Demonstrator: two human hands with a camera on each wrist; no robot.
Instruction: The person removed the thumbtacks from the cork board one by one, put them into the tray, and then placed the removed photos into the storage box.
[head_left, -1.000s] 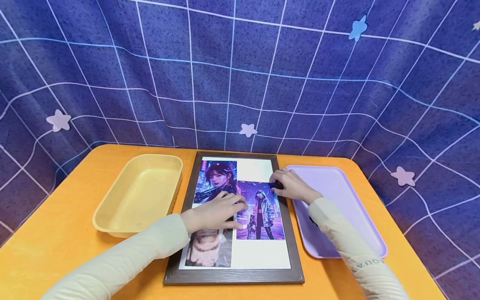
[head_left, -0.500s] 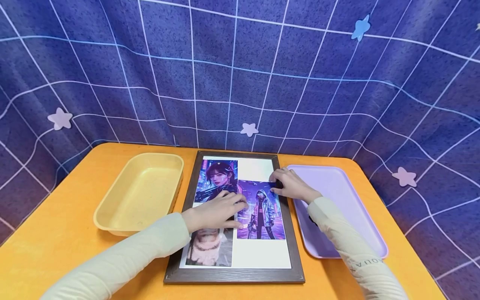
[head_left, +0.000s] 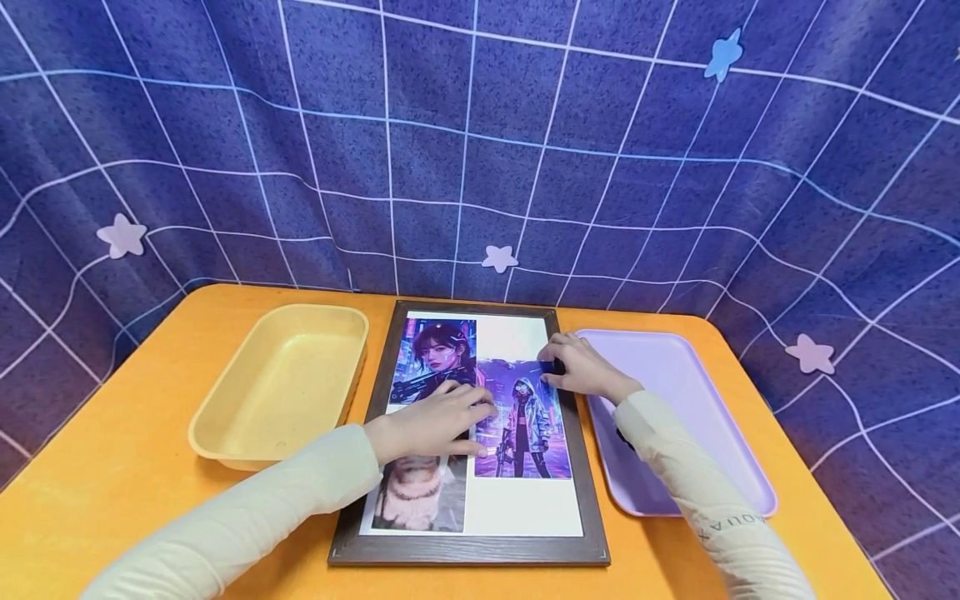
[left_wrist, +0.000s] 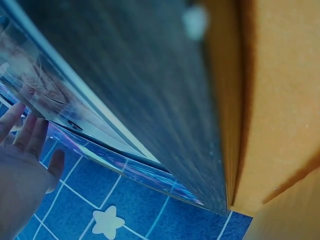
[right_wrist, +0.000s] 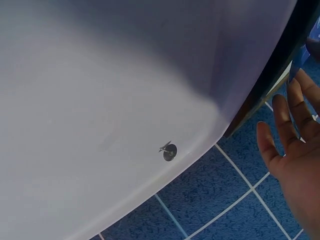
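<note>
- Lying on the orange table [head_left: 67, 533], the dark frame [head_left: 465, 551] ran lengthwise away from the person.
- The purple tray [head_left: 675, 375] sat just beside its right side, partly under the right sleeve [head_left: 697, 475].
- The hooded-figure picture [head_left: 517, 425] was inside the frame's right half, long axis pointing away — its far edge buckled.
- The left hand [head_left: 435, 423] spread loose fingers over the picture's left edge, gripping nothing.
- The right hand [head_left: 585, 370] — nearest the far right corner — pinched that corner between thumb and bent fingers.
</note>
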